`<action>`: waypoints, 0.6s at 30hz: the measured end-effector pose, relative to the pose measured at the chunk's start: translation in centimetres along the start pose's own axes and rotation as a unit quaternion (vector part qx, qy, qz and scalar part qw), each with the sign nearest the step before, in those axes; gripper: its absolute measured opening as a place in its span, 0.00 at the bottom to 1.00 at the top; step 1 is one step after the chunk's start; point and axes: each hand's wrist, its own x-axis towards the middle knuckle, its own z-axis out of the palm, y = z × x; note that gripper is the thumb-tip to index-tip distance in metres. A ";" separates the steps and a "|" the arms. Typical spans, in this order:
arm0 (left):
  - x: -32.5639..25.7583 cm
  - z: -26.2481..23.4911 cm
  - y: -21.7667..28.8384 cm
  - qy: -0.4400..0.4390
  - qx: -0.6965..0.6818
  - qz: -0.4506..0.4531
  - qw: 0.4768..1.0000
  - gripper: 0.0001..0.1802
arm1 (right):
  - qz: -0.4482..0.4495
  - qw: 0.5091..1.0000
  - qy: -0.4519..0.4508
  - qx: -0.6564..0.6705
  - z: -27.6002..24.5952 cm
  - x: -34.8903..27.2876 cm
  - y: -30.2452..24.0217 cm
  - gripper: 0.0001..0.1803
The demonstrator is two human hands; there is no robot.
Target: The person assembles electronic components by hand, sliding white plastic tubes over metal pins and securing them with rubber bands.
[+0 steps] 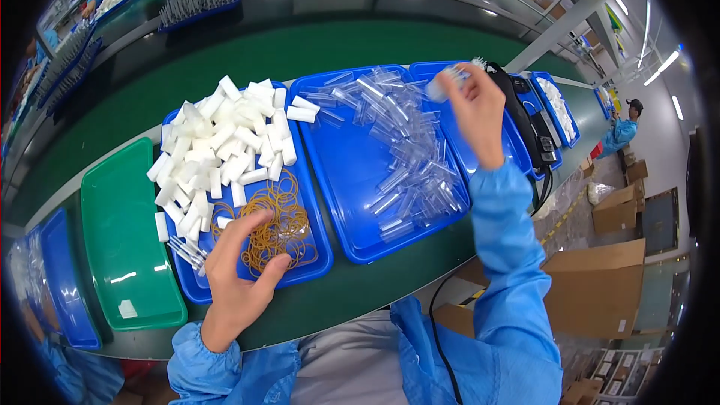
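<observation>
My left hand (236, 277) hovers over the near part of a blue tray (320, 251), thumb and index finger apart, beside a tangle of tan rubber bands (279, 229). White rectangular blocks (221, 135) are heaped in the far part of that tray. A few thin white sticks (186, 251) lie at its left edge. Raised over the trays on the right, my right hand (478, 109) pinches a whitish, partly see-through bundle (448, 82), blurred at its edges. Below and left of it, a second blue tray (341, 180) holds many clear plastic tubes (405, 142).
A green tray (131, 232) sits at the left, with another blue tray (64, 277) beyond it. A black device with a cable (529, 116) stands right of the trays. Past the green belt (322, 45) are racks of white parts. Cardboard boxes (596, 285) stand at the right; other people work farther off.
</observation>
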 end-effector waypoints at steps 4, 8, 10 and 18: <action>0.4 0.4 -0.3 -0.022 0.033 0.011 0.999 0.24 | 0.021 0.992 0.021 -0.122 -0.2 5.1 11.3 0.23; 0.1 0.2 -0.4 -0.052 0.032 -0.004 0.998 0.22 | 0.081 0.977 -0.034 -0.196 1.4 5.6 17.7 0.24; 0.2 0.1 -0.8 -0.050 0.041 -0.007 0.998 0.22 | 0.073 0.974 -0.062 -0.206 2.3 6.2 18.8 0.25; -0.1 0.4 -1.1 -0.016 -0.015 0.002 1.000 0.21 | 0.061 0.954 -0.012 -0.293 1.8 5.9 15.6 0.31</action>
